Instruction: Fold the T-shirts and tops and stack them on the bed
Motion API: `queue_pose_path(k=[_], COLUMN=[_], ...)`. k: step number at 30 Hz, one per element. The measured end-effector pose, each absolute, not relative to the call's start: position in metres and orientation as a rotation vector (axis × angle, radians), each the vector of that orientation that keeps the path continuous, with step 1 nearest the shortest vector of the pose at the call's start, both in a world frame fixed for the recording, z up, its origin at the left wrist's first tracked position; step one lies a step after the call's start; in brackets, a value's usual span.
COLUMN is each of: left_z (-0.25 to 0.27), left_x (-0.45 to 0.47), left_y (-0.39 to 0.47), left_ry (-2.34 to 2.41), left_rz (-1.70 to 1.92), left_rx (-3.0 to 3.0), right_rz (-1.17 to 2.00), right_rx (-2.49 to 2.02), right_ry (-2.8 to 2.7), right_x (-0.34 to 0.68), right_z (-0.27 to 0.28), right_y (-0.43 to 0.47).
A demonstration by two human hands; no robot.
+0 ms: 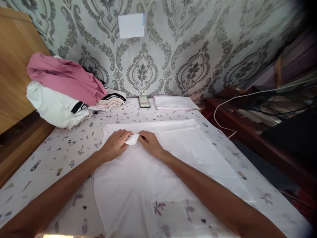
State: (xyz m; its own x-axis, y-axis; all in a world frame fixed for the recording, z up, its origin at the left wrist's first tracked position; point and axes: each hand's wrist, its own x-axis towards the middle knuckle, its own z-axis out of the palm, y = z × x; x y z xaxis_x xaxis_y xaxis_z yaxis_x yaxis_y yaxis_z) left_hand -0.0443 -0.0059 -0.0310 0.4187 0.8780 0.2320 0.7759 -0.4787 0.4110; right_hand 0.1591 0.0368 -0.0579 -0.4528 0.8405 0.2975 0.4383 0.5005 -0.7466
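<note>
Head view: left hand (116,146) and right hand (151,144) reach forward, nearly meeting, fingers pinching a small raised flap (132,139) of the white garment (126,185). It lies on the bed (71,145), straight far edge facing the wall (168,49), long axis running near to far.

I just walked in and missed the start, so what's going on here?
A person is handling a white garment spread over a patterned sheet. The left hand holds a small raised flap of it, and the right hand is at the flap's other side. A clothes heap lies beyond, to the left, with a pink garment on top.
</note>
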Motion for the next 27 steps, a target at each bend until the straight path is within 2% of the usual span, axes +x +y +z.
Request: queue_pose_path(k=[4,10,17,20,24,27], left_z=[-0.034,-0.03,-0.022,-0.019,-0.007,0.003], left_x=[-0.046,-0.053,-0.057,-0.057,-0.056,-0.056], left_y=[-0.003,-0.007,-0.009,-0.01,-0.015,-0.017], left_ry=[1.372,1.344,1.053,0.963,0.94,1.044], left_rz=[0.825,0.888,0.813,0.612,0.374,0.422], left_rx=[2.185,2.031,2.285,2.383,2.313,2.087], right_rz=[0.699,0.462,0.258,0.205,0.263,0.375], right_rx=[-1.018,-1.033,-1.087,-1.02,-0.804,-0.657], right_ry=[-2.187,-2.432,-2.417,-2.517,-2.571,-2.467], right_x=[0.16,0.158,0.16,0.166,0.18,0.198], right_z=[-0.055,-0.055,-0.061,-0.057,-0.053,-0.055], right_y=[0.037,0.031,0.029,0.027,0.016,0.005])
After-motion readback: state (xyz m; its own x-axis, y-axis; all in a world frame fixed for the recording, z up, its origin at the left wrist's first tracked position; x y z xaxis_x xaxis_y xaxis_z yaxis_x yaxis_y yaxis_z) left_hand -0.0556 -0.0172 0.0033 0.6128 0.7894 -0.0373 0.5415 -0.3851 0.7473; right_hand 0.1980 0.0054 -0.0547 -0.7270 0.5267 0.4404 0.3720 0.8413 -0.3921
